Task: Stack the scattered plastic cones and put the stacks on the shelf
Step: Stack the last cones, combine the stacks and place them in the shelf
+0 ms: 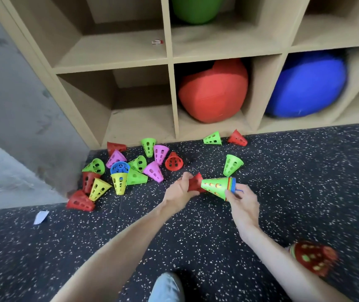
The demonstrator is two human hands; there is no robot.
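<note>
At the far left a grey wall (11,105) meets the speckled floor mat (174,232), and a scrap of white paper (41,217) lies on the mat near its left edge. Just right of the wall's corner, a heap of scattered cones (119,168) in red, green, pink, yellow and blue lies on the mat below the bottom-left compartment of the shelf (170,62); several overlap, so an exact count is hard to make. The left hand (179,190) has its fingers curled round a red cone (196,183), most of which is hidden behind the palm and the stack. The tip of that stack (217,187) touches or enters the red cone; which, I cannot tell. The stack has a green cone outermost with coloured rims bunched at its wide end, and the right hand (242,201) pinches that wide end, fingers curled round the rim. A thin blue loop by the fingers is too small to identify. A single green cone (232,164) lies just beyond the stack, and two more, green (213,138) and red (237,138), sit against the shelf's base. In the shelf are a green ball (196,9), cut off by the top edge, a red ball (213,90) and a blue ball (309,83). At lower right a blurred red cone stack (313,258) lies partly behind the right forearm.
</note>
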